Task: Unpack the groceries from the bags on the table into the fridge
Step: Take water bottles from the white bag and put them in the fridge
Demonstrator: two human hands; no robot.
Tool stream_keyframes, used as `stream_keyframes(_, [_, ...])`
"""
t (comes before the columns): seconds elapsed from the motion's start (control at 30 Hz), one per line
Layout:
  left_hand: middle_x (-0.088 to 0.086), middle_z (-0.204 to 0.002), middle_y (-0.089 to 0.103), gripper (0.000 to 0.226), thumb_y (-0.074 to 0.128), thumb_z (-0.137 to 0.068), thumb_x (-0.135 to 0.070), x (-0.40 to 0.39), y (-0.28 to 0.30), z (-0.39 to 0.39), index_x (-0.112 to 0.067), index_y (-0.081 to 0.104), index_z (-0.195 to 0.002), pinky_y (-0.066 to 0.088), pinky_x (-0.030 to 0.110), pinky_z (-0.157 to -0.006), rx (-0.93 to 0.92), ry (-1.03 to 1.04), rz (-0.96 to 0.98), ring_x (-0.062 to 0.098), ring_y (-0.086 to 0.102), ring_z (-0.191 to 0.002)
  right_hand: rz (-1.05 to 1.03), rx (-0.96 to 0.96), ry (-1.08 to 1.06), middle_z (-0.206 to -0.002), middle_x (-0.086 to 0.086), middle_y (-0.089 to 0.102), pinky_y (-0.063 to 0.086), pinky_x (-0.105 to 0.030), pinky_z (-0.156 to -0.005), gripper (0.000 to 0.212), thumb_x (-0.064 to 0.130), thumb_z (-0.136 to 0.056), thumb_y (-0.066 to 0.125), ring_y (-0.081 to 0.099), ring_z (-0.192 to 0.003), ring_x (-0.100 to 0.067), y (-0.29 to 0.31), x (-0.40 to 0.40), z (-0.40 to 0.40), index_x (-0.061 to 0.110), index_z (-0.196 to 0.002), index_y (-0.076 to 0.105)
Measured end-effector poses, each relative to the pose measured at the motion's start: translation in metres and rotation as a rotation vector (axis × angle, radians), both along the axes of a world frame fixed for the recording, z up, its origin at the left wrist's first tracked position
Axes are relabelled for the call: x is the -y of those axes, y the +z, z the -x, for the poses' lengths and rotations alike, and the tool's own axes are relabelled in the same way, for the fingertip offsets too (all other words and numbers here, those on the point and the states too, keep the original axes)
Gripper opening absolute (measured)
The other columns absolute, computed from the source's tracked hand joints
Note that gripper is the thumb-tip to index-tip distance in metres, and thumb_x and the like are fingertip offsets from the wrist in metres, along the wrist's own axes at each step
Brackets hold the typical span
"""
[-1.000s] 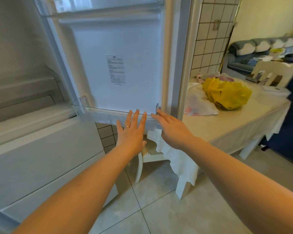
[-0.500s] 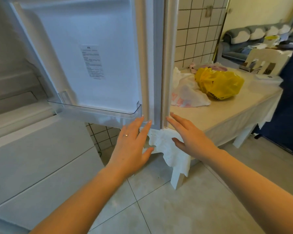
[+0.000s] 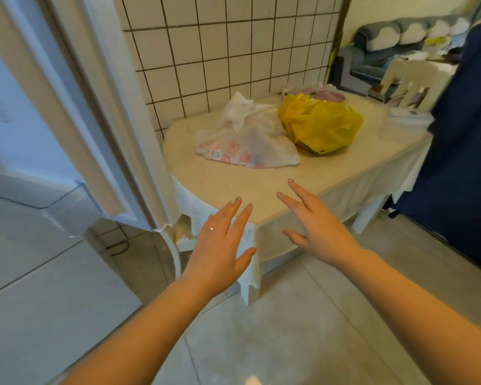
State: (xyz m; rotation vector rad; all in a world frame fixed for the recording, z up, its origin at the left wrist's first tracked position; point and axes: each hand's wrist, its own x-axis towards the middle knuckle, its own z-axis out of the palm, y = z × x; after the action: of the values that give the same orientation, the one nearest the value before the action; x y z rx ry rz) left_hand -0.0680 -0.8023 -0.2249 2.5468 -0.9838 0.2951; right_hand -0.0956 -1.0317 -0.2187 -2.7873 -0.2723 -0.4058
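From the head camera, both forearms reach forward over the grey tiled floor [image 3: 303, 337]. The left hand [image 3: 220, 245] is held flat, its fingers [image 3: 232, 211] straight and close together, thumb out to the side, holding nothing; a ring sits on one finger. The right hand [image 3: 320, 226] is likewise bare of any load, its fingers [image 3: 297, 190] straight and spread apart. Both hover at the near rounded edge of the table [image 3: 233, 184], where a white tablecloth hangs over the rim; whether they touch it cannot be told.

Farther back on the table lie the groceries: a white plastic bag [image 3: 247, 143] with red print, slumped flat, and just beside it on the right a bulging yellow plastic bag [image 3: 320, 123], the two touching. Bare table top separates the bags from the hands.

On the left stands the open fridge door [image 3: 75, 107], its edge close to the table's left corner, a clear door shelf [image 3: 59, 201] at its foot. A white tiled wall [image 3: 228, 51] backs the table; a dark blue cloth [image 3: 461, 134] bounds the right.
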Motion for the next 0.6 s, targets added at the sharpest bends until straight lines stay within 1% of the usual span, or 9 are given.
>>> stream_keyframes(0.07, [0.008,-0.154,0.021,0.076,0.060,-0.088,-0.040,0.032,-0.002,-0.009,-0.020,0.018,-0.148,0.022,0.043,-0.110,-0.003,0.032,0.029,0.029,0.027,-0.139,-0.002,-0.017,-0.002,-0.157,-0.004,0.011,0.030,-0.036,-0.110,0.071,0.029,-0.084,0.067,0.023,-0.140,-0.025,0.000,0.035,-0.006,0.021,-0.145,0.031])
stream_keyframes(0.13, [0.008,-0.155,0.020,0.076,0.060,-0.088,-0.040,0.058,-0.002,-0.016,-0.021,0.018,-0.148,0.017,0.036,-0.109,-0.019,0.071,0.043,0.028,0.025,-0.140,0.009,-0.044,0.008,-0.157,-0.002,0.007,0.029,-0.034,-0.110,0.071,0.032,-0.085,0.066,0.021,-0.141,-0.023,0.001,0.065,-0.013,0.023,-0.145,0.030])
stream_keyframes(0.27, [0.006,-0.156,0.017,0.076,0.059,-0.088,-0.040,0.096,-0.003,-0.035,-0.022,0.016,-0.148,0.014,0.033,-0.109,-0.043,0.144,0.070,0.026,0.021,-0.141,0.017,-0.073,0.050,-0.158,0.000,0.003,0.021,-0.028,-0.111,0.068,0.034,-0.086,0.064,0.016,-0.142,-0.021,0.001,0.109,-0.038,0.025,-0.145,0.030])
stream_keyframes(0.33, [0.006,-0.156,0.016,0.077,0.059,-0.088,-0.041,0.109,-0.004,-0.048,-0.022,0.015,-0.148,0.014,0.034,-0.110,-0.052,0.164,0.061,0.026,0.021,-0.141,0.011,-0.072,0.060,-0.158,0.000,0.001,0.020,-0.028,-0.111,0.068,0.035,-0.086,0.063,0.014,-0.142,-0.020,-0.001,0.123,-0.054,0.027,-0.145,0.030])
stream_keyframes(0.4, [0.004,-0.156,0.014,0.077,0.056,-0.088,-0.044,0.120,-0.004,-0.064,-0.023,0.013,-0.148,0.016,0.038,-0.113,-0.067,0.188,0.045,0.025,0.019,-0.142,-0.008,-0.055,0.075,-0.158,0.000,0.000,0.023,-0.030,-0.111,0.067,0.035,-0.086,0.063,0.013,-0.143,-0.020,-0.001,0.134,-0.074,0.027,-0.144,0.031])
stream_keyframes(0.53, [0.008,-0.155,0.020,0.075,0.051,-0.086,-0.048,0.142,-0.005,-0.113,-0.020,0.018,-0.148,0.026,0.048,-0.112,-0.046,0.232,0.065,0.028,0.024,-0.140,-0.017,-0.003,0.100,-0.158,-0.002,0.004,0.025,-0.030,-0.110,0.066,0.036,-0.084,0.065,0.015,-0.143,-0.021,0.000,0.152,-0.124,0.026,-0.143,0.035])
stream_keyframes(0.6, [0.007,-0.155,0.018,0.075,0.054,-0.088,-0.046,0.154,-0.006,-0.144,-0.021,0.016,-0.148,0.024,0.048,-0.113,-0.060,0.260,0.087,0.026,0.021,-0.141,0.006,0.022,0.115,-0.158,-0.002,0.006,0.028,-0.031,-0.109,0.066,0.037,-0.083,0.066,0.017,-0.142,-0.021,0.001,0.161,-0.155,0.027,-0.141,0.037])
